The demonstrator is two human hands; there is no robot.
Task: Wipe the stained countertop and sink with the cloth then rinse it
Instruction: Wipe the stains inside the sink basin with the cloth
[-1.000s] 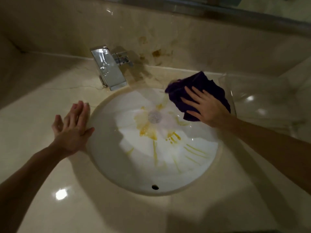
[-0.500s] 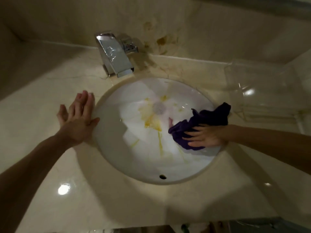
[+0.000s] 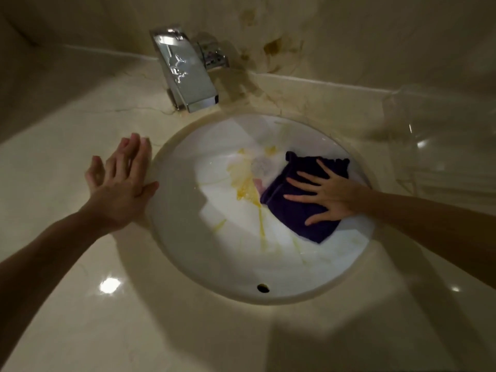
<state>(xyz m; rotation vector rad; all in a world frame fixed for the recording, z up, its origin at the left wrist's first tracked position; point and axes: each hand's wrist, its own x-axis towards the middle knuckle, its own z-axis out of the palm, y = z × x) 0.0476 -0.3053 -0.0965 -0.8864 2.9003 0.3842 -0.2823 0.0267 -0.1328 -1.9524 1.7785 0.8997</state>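
Right fingers (image 3: 300, 175): spread flat, pressing down on the purple cloth (image 3: 298, 210) rather than gripping it; nothing is pinched between them.
Right hand (image 3: 332, 196): reaches in from the right edge of the frame, palm on the cloth's right half, inside the basin.
Cloth: folded, lying on the right inner slope of the white sink (image 3: 214, 269), right of centre; its long axis runs from upper right to lower left.
Key relation: the yellow stain (image 3: 245, 183) lies immediately left of the cloth's left edge, its drip streak trailing toward the lower frame; the right hand is the nearer one, so a leftward sweep looks like the likely next stroke.
Drain (image 3: 261, 165): just above and left of the cloth, beside the stain; a pale smear surrounds it.
Left fingers (image 3: 134, 154): held together, flat, holding nothing.
Left hand (image 3: 120, 183): braced on the table (image 3: 80, 304) at the sink's left rim, well apart from the cloth.
Surroundings: chrome faucet (image 3: 188, 73) at upper centre; brown stains (image 3: 273, 45) on the wall and table behind it, seemingly not yet wiped; a clear tray (image 3: 442, 135) at upper right.
Obstacles: none lies between cloth and stain.
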